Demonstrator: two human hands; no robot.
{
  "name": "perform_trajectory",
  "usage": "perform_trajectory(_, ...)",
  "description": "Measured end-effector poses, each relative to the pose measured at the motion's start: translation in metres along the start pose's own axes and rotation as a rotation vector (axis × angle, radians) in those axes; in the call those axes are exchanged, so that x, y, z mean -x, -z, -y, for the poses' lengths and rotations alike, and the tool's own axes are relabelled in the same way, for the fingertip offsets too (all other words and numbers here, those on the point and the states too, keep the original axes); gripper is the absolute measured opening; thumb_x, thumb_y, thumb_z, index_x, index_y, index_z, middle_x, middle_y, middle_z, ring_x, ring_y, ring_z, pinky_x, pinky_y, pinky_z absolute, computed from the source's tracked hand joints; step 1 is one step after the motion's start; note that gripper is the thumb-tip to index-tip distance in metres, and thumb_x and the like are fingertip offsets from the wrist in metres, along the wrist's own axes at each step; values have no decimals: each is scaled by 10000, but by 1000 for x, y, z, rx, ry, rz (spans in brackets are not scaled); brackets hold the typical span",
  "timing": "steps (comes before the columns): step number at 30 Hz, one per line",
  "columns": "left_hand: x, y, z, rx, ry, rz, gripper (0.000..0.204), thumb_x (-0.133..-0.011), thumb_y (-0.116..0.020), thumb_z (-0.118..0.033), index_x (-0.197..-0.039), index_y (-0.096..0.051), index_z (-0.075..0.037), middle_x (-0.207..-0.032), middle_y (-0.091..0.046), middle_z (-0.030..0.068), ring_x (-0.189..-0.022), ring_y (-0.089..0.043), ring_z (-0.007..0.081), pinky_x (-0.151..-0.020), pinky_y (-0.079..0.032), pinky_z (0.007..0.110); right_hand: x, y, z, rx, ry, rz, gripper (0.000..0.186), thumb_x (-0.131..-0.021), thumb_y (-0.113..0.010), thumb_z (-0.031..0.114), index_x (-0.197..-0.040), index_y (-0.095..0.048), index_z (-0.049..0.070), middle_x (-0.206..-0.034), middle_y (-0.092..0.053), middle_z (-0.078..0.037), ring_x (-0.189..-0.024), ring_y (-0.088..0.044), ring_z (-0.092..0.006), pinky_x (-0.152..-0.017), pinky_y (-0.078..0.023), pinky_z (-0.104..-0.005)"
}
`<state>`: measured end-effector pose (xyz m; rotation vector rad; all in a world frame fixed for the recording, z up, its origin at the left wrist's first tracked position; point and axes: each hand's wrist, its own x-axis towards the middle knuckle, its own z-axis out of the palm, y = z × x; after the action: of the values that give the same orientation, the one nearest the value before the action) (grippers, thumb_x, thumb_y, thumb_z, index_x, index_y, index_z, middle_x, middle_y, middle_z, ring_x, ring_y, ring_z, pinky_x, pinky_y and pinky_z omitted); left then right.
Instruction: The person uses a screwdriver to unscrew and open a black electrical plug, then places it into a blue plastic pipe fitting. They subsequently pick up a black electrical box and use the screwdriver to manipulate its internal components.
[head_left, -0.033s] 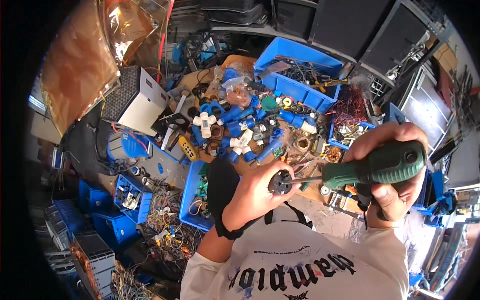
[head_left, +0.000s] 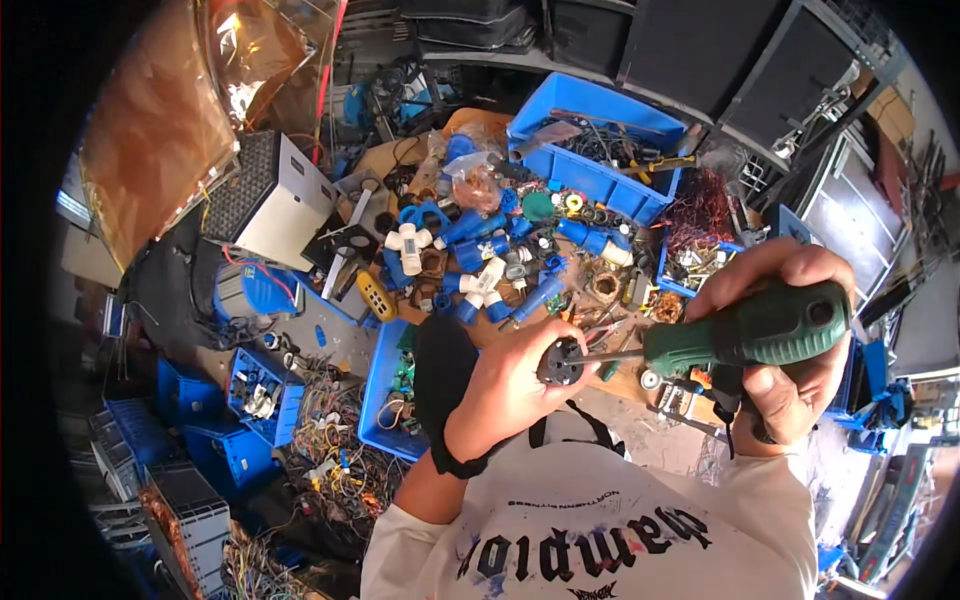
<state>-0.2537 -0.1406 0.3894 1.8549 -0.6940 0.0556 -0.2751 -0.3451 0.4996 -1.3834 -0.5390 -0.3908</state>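
My left hand [head_left: 510, 390] grips a small black round plastic part [head_left: 560, 362] with holes in its face, turned to the right. My right hand [head_left: 785, 395] is wrapped round a chunky green screwdriver [head_left: 745, 330], with a dark strap hanging below it. The metal shaft [head_left: 615, 356] runs leftward to the black part's face, its tip at or in that face. Behind and below the hands are pliers and small metal parts on the cluttered wooden worktop [head_left: 625, 385].
Blue and white plastic connectors [head_left: 485, 280] are heaped mid-bench beside a blue crate of scrap [head_left: 590, 175] and a yellow device [head_left: 375, 295]. More blue bins [head_left: 230, 460], tangled wires [head_left: 330, 450] and a metal casing [head_left: 270, 200] lie leftward. Dark panels [head_left: 680, 50] stand behind.
My right hand's fingers on the green handle have shifted very slightly upward. My left hand and the black part look the same.
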Motion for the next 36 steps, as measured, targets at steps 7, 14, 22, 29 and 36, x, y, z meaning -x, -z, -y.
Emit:
perform_trajectory(7, 3, -2, 3, -49, 5, -37, 245, -718, -791, -56, -851, -586, -48, -757, -639, 74, -611, -619, 177, -579, -481, 273, 5, 6, -1, 178, -68, -125, 751, -591, -897, 357, -1112, -491, 0, -971, -558, -156, -805, -610, -221, -714, -510, -314)
perform_trajectory(14, 3, 6, 2, 102, 59, 82, 245, -729, -780, -62, -868, -579, -47, -746, -626, 75, -618, -599, 167, -582, -474, 277, -3, 16, -3, -52, 4, 99, 671, -653, -864, 164, -1181, -502, -39, -966, -641, -212, -870, -668, -283, -772, -548, -381)
perform_trajectory(22, 4, 12, 8, 133, 102, 107, 263, -742, -777, -101, -898, -570, -55, -709, -605, 92, -603, -597, 225, -578, -477, 293, -5, 12, -15, -92, 25, 122, 609, -707, -831, 241, -1131, -453, 21, -980, -609, -227, -862, -646, -293, -781, -549, -419)
perform_trajectory(29, 2, 4, 11, 43, 58, 14, 262, -747, -770, -113, -900, -564, -56, -721, -613, 90, -609, -601, 257, -570, -481, 311, -1, 12, -11, 149, -13, -6, 647, -661, -872, 264, -1098, -470, 9, -968, -583, -195, -831, -642, -260, -741, -533, -324)
perform_trajectory(36, 4, 6, 15, 114, 97, 126, 266, -744, -771, -112, -902, -567, -49, -701, -589, 94, -600, -592, 246, -559, -464, 313, -8, 26, -25, -35, 152, 297, 550, -705, -816, 119, -1133, -490, 5, -869, -623, -194, -768, -663, -335, -681, -580, -433)
